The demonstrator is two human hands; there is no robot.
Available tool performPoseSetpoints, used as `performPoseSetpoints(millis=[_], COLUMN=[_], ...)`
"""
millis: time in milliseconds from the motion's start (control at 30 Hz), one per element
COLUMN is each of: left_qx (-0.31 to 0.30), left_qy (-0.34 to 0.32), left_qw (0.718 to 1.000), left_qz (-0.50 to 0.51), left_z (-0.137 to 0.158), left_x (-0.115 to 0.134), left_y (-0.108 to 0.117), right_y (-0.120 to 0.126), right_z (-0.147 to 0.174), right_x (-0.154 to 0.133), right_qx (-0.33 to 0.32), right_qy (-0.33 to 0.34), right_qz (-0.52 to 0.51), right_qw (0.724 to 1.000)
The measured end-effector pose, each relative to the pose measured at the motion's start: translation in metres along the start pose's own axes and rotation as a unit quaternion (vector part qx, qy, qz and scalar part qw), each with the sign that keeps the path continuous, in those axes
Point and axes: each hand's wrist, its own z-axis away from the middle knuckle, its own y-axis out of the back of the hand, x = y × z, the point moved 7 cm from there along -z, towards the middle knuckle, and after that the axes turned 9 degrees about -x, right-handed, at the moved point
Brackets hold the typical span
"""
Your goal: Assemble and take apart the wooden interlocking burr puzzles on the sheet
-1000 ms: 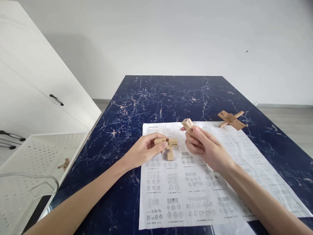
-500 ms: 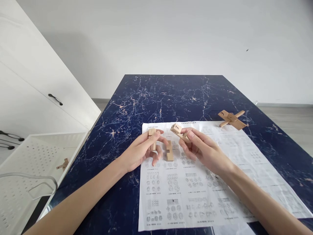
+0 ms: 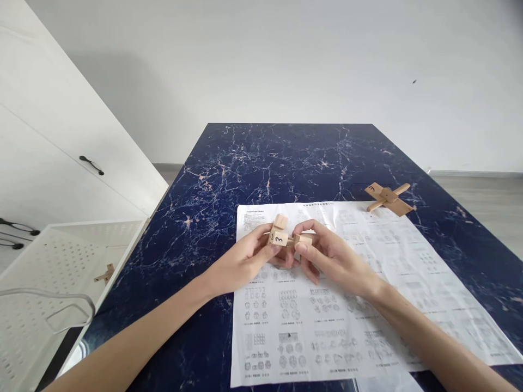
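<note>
My left hand (image 3: pixel 253 256) is closed on a plain light wooden puzzle piece (image 3: pixel 280 221), its square end rising above the fingers. The same thumb presses a second notched wooden puzzle piece marked 3 (image 3: pixel 280 238), which lies across the first; whether they interlock I cannot tell. At the other end of the marked piece (image 3: pixel 303 239), my right hand (image 3: pixel 327 247) pinches it between thumb and fingers. Both hands hover over a printed instruction sheet (image 3: pixel 261 305) with rows of small diagrams. A third notched piece on the sheet is mostly hidden behind my left fingers.
An assembled wooden cross (image 3: pixel 388 198), marked 3, rests at the sheet's far right edge on the dark blue marbled table (image 3: pixel 286 163). To the left stands a white perforated basket (image 3: pixel 44 272) with a small wooden piece (image 3: pixel 105 274) inside, beside a white cabinet (image 3: pixel 81 136).
My right hand has brought the piece marked 3 leftward and turned it against the piece in my left hand. My left hand has shifted slightly right, and both hands now touch the marked piece.
</note>
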Motion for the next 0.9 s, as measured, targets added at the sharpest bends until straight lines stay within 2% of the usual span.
performPoseSetpoints(millis=[100,333,433,567,700,833,900], left_qx=[0.004,-0.01,-0.014,-0.02,-0.021,-0.017,0.014], left_qy=[-0.006,-0.02,-0.025,-0.038,-0.036,-0.04,-0.046], left_qw=[0.999,0.999,0.999,0.998,0.997,0.995,0.99], left_qz=[-0.041,-0.031,-0.028,-0.048,-0.061,-0.088,-0.136], left_z=[0.003,0.006,0.005,0.005,0.006,0.007,0.008], left_x=[0.001,-0.005,-0.005,0.001,0.005,0.006,0.006], left_y=[-0.005,-0.01,-0.011,-0.016,-0.02,-0.019,-0.014], right_y=[-0.003,-0.001,0.003,0.006,0.007,0.007,0.007], right_z=[0.002,0.006,0.009,0.014,0.017,0.017,0.017], right_x=[0.003,0.004,-0.002,-0.012,-0.019,-0.021,-0.02], right_qx=[0.015,0.109,0.155,0.197,0.228,0.235,0.227], right_qy=[0.005,-0.012,0.014,0.048,0.07,0.066,0.064], right_qz=[0.007,0.066,0.145,0.266,0.335,0.355,0.349], right_qw=[1.0,0.992,0.977,0.942,0.911,0.902,0.907])
